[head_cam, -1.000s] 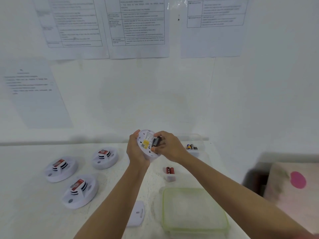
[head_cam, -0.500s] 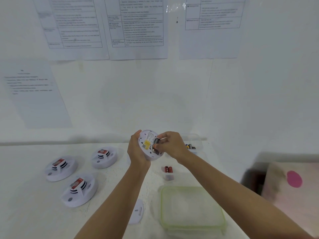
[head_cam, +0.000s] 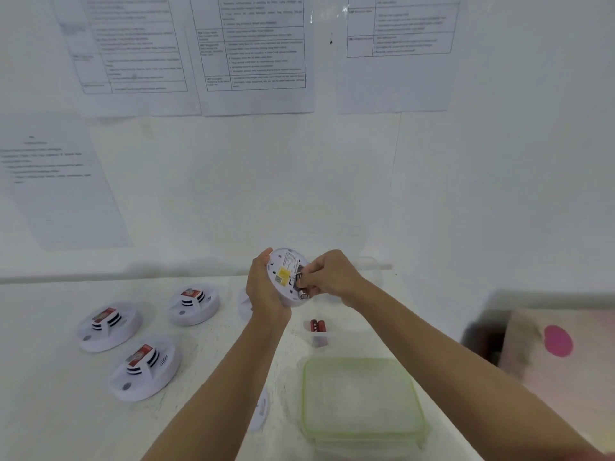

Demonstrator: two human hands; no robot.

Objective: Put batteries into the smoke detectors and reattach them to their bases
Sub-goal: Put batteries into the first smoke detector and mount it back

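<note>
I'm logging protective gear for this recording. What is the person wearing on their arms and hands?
Nothing visible. The left hand and right hand are ungloved; both forearms are bare to the frame's edge, with no sleeve, watch or bracelet in view.

White table (head_cam: 50,410) — three smoke detectors (head_cam: 145,367), red batteries (head_cam: 317,326), a green-rimmed container (head_cam: 362,400), a white base (head_cam: 261,409)

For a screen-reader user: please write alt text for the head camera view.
Above a white table, the left hand holds a round smoke detector while the right hand fits a battery into its back. Three more detectors lie on the table's left.
</note>
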